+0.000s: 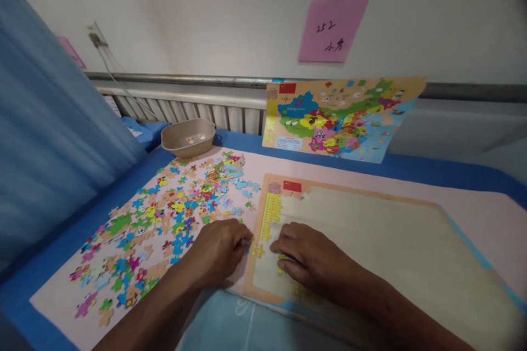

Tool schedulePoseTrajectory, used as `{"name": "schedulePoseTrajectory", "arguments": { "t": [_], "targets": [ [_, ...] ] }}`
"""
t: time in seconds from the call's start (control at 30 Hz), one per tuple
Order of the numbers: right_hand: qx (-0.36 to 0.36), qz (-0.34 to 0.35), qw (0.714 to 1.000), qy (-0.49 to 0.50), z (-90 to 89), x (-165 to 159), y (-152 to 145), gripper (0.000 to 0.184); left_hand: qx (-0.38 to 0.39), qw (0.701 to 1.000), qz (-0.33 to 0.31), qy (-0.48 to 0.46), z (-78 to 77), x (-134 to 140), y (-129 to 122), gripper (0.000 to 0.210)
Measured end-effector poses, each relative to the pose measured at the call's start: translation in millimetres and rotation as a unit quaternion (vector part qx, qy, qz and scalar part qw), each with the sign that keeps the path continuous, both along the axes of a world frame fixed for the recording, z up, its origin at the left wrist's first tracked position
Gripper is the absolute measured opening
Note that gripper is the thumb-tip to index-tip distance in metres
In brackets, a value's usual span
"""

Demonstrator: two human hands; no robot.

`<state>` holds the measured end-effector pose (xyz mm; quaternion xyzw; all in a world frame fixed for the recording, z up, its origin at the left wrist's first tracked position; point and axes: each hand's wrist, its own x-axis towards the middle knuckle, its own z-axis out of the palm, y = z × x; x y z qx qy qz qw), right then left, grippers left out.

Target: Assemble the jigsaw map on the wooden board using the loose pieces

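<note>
A jigsaw board [362,236] with an orange and blue border lies in front of me. Fitted yellow pieces [269,214] run down its upper left side, below a red flag piece [292,186]. One loose yellow piece [258,250] touches the left border. My right hand [310,255] is over the board's left part, thumb and fingers closed around a yellow puzzle piece [281,265] that is partly hidden. Just left of the border, my left hand [224,247] is curled closed; whatever its fingertips hold, if anything, is hidden.
Loose colourful puzzle pieces [177,208] spread over the pink sheet [61,290] on the left. A beige basin [187,142] holds a few pieces. A printed map picture [337,120] leans against the wall rail. Blue curtain [53,109] hangs at the left.
</note>
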<state>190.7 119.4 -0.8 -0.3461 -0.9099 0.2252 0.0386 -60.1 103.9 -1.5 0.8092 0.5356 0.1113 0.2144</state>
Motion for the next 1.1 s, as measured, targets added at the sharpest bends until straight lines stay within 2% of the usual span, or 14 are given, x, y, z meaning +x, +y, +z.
{"name": "schedulePoseTrajectory", "arguments": {
  "t": [0.2,0.73,0.97,1.1],
  "targets": [
    [0.000,0.002,1.000,0.008,-1.6,0.9,0.2,0.008,-0.011,1.000,0.013,0.009,0.6,3.6,-0.4,0.027],
    [0.001,0.004,1.000,0.017,-2.2,1.0,0.2,0.010,-0.028,0.999,-0.025,0.017,-1.3,8.6,-1.8,0.027],
    [-0.004,0.002,1.000,0.015,-1.8,0.9,0.5,0.012,-0.031,0.999,-0.027,0.016,1.6,10.1,-2.6,0.020],
    [-0.002,0.003,1.000,0.014,-1.5,0.9,1.1,0.009,-0.032,0.999,-0.005,0.032,4.0,12.9,-3.1,0.015]
  ]
}}
